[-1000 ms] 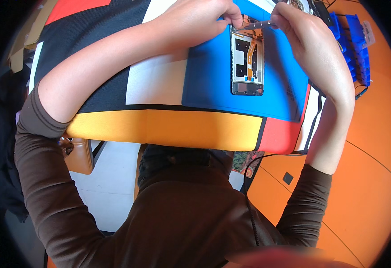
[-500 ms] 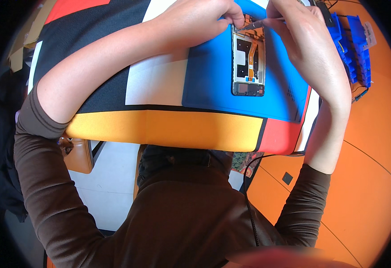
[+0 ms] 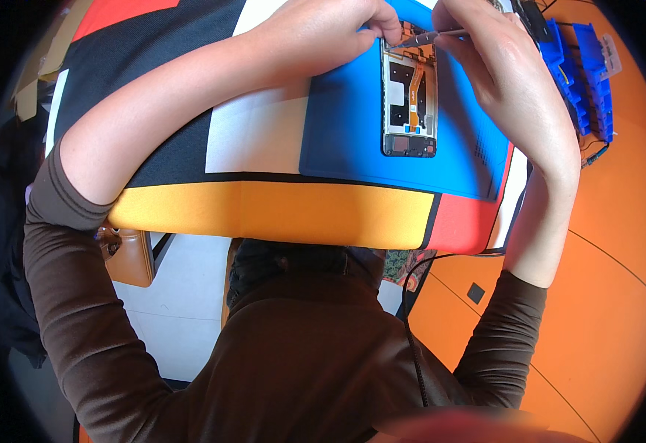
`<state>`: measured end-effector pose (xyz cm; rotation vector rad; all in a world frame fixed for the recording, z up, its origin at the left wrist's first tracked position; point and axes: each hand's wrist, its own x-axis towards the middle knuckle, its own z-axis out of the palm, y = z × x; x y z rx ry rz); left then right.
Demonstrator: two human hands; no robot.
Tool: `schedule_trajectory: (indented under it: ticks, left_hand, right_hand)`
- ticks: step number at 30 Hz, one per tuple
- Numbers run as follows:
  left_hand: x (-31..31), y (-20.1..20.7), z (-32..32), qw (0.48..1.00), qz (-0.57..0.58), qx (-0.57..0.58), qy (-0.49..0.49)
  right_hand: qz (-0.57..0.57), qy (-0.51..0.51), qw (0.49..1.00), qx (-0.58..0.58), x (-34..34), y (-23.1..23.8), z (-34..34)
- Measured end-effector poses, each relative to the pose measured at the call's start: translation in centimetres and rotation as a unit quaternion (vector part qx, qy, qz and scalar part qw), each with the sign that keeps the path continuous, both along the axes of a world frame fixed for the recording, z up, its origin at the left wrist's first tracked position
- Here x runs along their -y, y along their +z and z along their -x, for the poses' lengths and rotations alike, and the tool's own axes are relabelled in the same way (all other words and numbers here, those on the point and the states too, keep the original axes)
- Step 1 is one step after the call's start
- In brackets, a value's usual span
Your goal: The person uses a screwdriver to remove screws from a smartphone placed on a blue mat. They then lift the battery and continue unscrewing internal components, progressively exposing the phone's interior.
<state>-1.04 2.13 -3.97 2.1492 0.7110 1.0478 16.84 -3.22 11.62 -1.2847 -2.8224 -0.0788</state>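
Phone frame (image 3: 409, 103), opened with its back off, lies flat on the blue work mat (image 3: 345, 125), its long side running away from the person and its upper end right under both sets of fingertips. Inside it an orange flex strip and dark and pale parts show.

Nearest to the viewer are the brown sleeves, pushed up to the elbows, and the front edge of the table cover (image 3: 264, 210), banded in orange, red, black and white. Beyond that edge the mat begins, and the frame sits toward its right half.

At the frame's far end the left hand (image 3: 323, 33) comes in from the left, its fingers curled together with the tips pressing on the top left corner of the frame, steadying it. Just right of those tips, the right hand (image 3: 507, 66) pinches a slim metal tool (image 3: 434, 35), probably tweezers or a fine driver, though the view there is too small to be sure. Thumb and forefinger are closed on its shaft, and its tip points left, meeting the frame close beside the left fingertips.

Farther off, right of the right hand's knuckles, blue plastic trays (image 3: 581, 66) stand on the orange tabletop (image 3: 611, 244), with a dark cable just below them.
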Motion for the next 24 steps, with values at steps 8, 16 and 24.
schedule_trajectory:
  ticks: [8,16,24]
  left_hand:
    - [-0.06,-0.07,0.37,1.0,-0.012,0.006,-0.006]
    - [-0.12,-0.05,0.37,1.0,-0.01,-0.001,-0.007]
    - [-0.06,0.0,0.42,1.0,-0.013,-0.009,0.001]
  right_hand:
    - [-0.042,-0.022,0.996,0.074,0.09,-0.25,-0.19]
    - [-0.031,-0.012,0.999,0.028,0.15,-0.29,-0.08]
    - [-0.045,0.0,0.999,0.025,0.49,-0.95,0.37]
